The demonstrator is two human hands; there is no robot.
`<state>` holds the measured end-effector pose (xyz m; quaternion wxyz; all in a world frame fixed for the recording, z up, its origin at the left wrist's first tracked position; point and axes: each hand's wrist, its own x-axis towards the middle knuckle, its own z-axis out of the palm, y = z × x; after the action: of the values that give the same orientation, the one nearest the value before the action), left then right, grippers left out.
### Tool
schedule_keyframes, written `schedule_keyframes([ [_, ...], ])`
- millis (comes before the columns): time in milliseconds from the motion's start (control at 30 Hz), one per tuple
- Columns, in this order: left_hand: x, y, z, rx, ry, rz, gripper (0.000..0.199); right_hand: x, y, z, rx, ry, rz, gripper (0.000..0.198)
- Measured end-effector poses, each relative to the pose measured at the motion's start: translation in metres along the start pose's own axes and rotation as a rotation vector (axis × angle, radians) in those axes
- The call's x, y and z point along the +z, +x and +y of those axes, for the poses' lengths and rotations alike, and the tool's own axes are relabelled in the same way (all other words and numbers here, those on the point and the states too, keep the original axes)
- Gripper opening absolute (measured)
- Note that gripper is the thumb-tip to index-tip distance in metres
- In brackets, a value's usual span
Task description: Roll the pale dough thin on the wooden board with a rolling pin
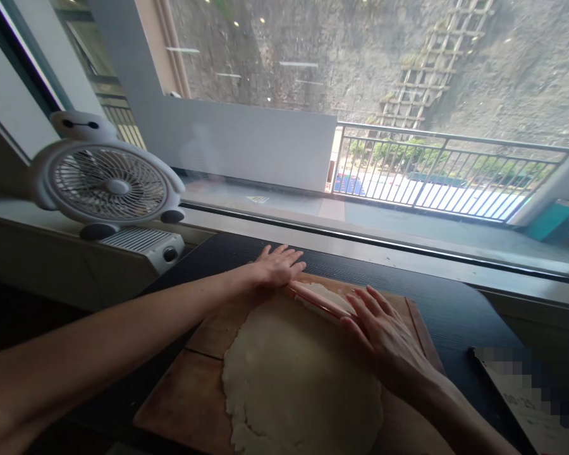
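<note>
A pale pink rolling pin lies across the far part of a large, thin sheet of dough. My left hand rests on the pin's left end, fingers stretched out and spread, pointing towards the window. On the right end lies my right hand, its fingers extended and apart rather than wrapped round the pin. Underneath, a wooden board carries the dough, whose edge is ragged at the left. A strip of dough shows beyond the pin. Both palms' undersides are hidden.
The board sits on a dark table against a window sill. A white figure-shaped fan stands at the left on a pale box-like unit. At the lower right lies a partly blurred-out flat object. Beyond the glass runs a railing.
</note>
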<state>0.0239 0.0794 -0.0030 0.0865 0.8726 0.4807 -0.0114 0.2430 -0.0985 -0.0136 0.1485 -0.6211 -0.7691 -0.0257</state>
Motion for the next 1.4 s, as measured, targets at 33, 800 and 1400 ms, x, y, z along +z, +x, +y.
schedule_keyframes([
  [33,0.002,-0.011,-0.004,0.036,0.006,-0.018,0.065,-0.001,-0.007,-0.005,-0.059,0.001,0.013,0.050],
  [800,0.000,-0.012,-0.005,-0.014,0.001,0.036,0.066,0.006,0.018,-0.001,0.020,-0.028,0.005,0.052],
  [1400,-0.006,0.012,0.001,-0.059,-0.003,0.003,0.066,0.001,0.022,-0.006,0.106,-0.033,-0.095,0.061],
])
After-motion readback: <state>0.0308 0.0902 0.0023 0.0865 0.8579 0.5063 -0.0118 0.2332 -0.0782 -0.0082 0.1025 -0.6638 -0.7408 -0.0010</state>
